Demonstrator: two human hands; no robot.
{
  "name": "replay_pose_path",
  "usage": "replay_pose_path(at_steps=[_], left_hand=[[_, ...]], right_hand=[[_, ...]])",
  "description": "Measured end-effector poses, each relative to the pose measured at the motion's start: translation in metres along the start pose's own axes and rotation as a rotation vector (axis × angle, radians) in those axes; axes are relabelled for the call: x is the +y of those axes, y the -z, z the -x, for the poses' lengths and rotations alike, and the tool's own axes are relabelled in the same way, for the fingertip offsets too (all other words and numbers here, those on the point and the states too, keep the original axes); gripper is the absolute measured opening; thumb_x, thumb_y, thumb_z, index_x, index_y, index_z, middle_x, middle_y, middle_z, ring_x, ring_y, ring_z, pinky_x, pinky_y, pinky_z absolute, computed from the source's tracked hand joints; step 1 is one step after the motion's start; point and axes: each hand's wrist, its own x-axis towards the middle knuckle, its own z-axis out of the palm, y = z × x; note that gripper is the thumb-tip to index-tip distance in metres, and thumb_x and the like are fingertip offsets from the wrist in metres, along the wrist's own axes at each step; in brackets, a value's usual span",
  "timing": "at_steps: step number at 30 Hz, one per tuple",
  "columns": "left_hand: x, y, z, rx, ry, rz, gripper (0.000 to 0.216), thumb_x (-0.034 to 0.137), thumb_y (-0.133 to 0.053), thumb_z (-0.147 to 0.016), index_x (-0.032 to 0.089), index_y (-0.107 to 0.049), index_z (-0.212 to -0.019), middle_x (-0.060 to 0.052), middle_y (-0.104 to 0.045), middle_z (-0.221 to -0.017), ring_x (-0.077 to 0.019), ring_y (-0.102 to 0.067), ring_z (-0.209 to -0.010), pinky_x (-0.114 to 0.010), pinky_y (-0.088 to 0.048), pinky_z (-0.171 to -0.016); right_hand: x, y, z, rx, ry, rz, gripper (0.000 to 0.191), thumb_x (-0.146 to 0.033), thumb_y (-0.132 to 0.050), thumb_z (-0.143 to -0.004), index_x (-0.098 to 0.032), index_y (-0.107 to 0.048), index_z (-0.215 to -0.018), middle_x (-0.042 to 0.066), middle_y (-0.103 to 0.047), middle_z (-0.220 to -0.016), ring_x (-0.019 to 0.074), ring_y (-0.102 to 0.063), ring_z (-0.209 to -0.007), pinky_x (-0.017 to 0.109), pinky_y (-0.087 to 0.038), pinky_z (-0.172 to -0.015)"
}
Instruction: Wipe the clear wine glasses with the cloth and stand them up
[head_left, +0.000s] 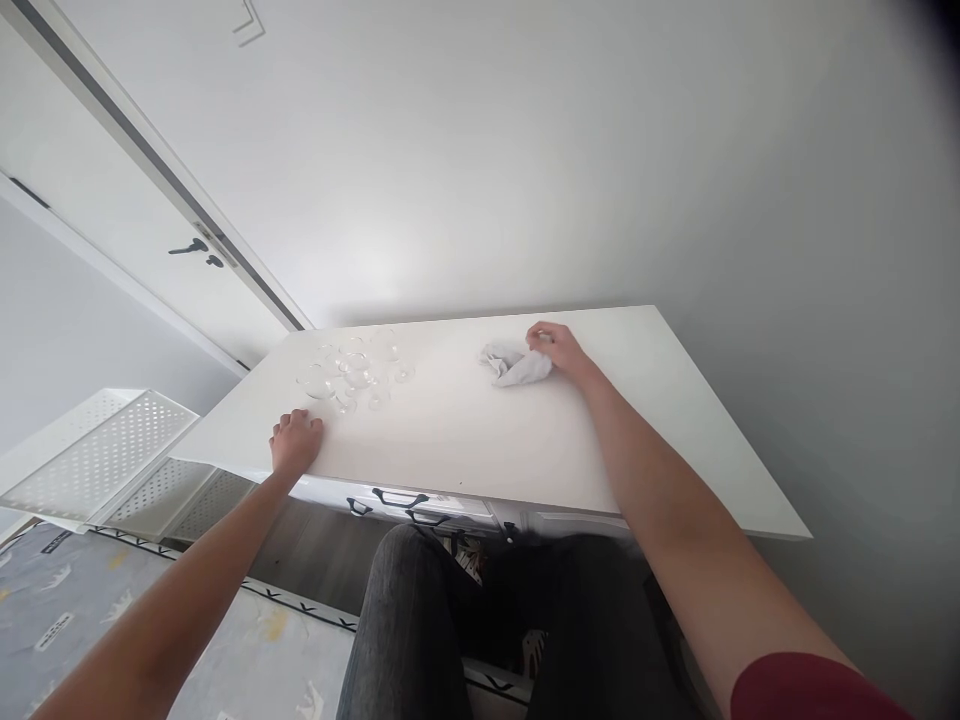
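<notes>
My right hand (pixel 556 348) is at the right end of a crumpled white cloth (pixel 519 366), its fingers bent and closed on the fabric, which lies on the white tabletop (pixel 450 440). Near the front left edge of that top rests my left hand (pixel 295 442), holding nothing, its fingers slightly bent and the thumb apart. Just beyond it, several clear stemmed glasses (pixel 355 372) form a cluster on the left part of the top. Their outlines overlap and are faint against the white.
Below the top are drawers with dark handles (pixel 400 498), close to my knees. A white perforated rack (pixel 105 450) stands at the left, above a grey patterned mattress (pixel 82 600). Behind is a plain wall (pixel 480 150), with a white door (pixel 135 230) at the left.
</notes>
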Motion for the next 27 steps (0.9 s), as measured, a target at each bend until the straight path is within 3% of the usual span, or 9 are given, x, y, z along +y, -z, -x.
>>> replay_pose_path(at_steps=[4, 8, 11, 14, 18, 23, 27], left_hand=[[-0.001, -0.001, -0.001, 0.003, -0.001, -0.003, 0.055, 0.041, -0.037, -0.098, 0.013, -0.053, -0.142, -0.024, -0.052, -0.15, -0.0439, -0.047, -0.139, -0.059, -0.039, -0.113], [-0.002, -0.002, -0.002, 0.005, -0.002, -0.002, 0.055, 0.041, -0.036, -0.098, 0.013, -0.053, -0.143, -0.025, -0.052, -0.149, -0.0437, -0.047, -0.138, -0.058, -0.039, -0.113], [-0.002, -0.002, -0.002, 0.005, -0.006, -0.002, 0.055, 0.041, -0.037, -0.098, 0.012, -0.052, -0.143, -0.025, -0.052, -0.149, -0.0438, -0.047, -0.138, -0.059, -0.039, -0.113], [-0.002, -0.002, -0.003, 0.003, -0.006, -0.003, 0.055, 0.04, -0.038, -0.098, 0.012, -0.053, -0.143, -0.025, -0.052, -0.149, -0.044, -0.048, -0.137, -0.059, -0.039, -0.112], [-0.002, -0.001, -0.003, 0.003, -0.006, -0.002, 0.054, 0.039, -0.039, -0.098, 0.012, -0.053, -0.142, -0.025, -0.053, -0.148, -0.0443, -0.048, -0.137, -0.059, -0.039, -0.112], [0.0, 0.0, -0.001, 0.006, -0.008, 0.002, 0.053, 0.039, -0.041, -0.098, 0.012, -0.054, -0.141, -0.025, -0.053, -0.148, -0.0451, -0.048, -0.137, -0.06, -0.04, -0.112], [0.002, 0.002, 0.001, 0.012, -0.007, 0.004, 0.051, 0.038, -0.042, -0.099, 0.012, -0.054, -0.141, -0.025, -0.054, -0.148, -0.0442, -0.049, -0.137, -0.06, -0.04, -0.112]], right_hand=[[0.01, 0.004, -0.013, 0.204, -0.017, -0.163, 0.045, -0.07, -0.06, -0.083, -0.027, -0.051, -0.093, 0.0, -0.051, -0.077, 0.0168, -0.047, -0.066, 0.03, -0.039, -0.058], [0.013, 0.007, -0.012, 0.144, -0.107, -0.286, 0.055, -0.078, -0.066, -0.078, -0.025, -0.056, -0.094, 0.001, -0.053, -0.078, 0.0179, -0.053, -0.066, 0.031, -0.047, -0.058], [0.008, 0.007, -0.007, 0.012, -0.128, -0.377, 0.056, -0.057, -0.088, -0.065, -0.024, -0.065, -0.103, 0.002, -0.062, -0.085, 0.0206, -0.063, -0.075, 0.034, -0.055, -0.066], [0.006, 0.008, -0.008, 0.044, -0.088, -0.53, 0.066, -0.023, -0.098, -0.046, -0.023, -0.067, -0.105, 0.0, -0.067, -0.088, 0.0206, -0.066, -0.082, 0.032, -0.058, -0.071], [0.011, 0.012, -0.014, 0.227, -0.014, -0.671, 0.042, -0.024, -0.091, -0.061, -0.024, -0.056, -0.084, -0.003, -0.064, -0.085, 0.0172, -0.066, -0.092, 0.033, -0.062, -0.087], [0.01, 0.007, -0.011, 0.149, -0.07, -0.741, 0.035, -0.019, -0.084, -0.069, -0.023, -0.05, -0.076, 0.002, -0.065, -0.087, 0.0236, -0.068, -0.101, 0.053, -0.062, -0.099], [0.002, 0.008, -0.006, 0.112, 0.02, -0.745, 0.041, -0.015, -0.083, -0.066, -0.022, -0.043, -0.071, -0.001, -0.064, -0.09, 0.0192, -0.065, -0.102, 0.039, -0.061, -0.095]])
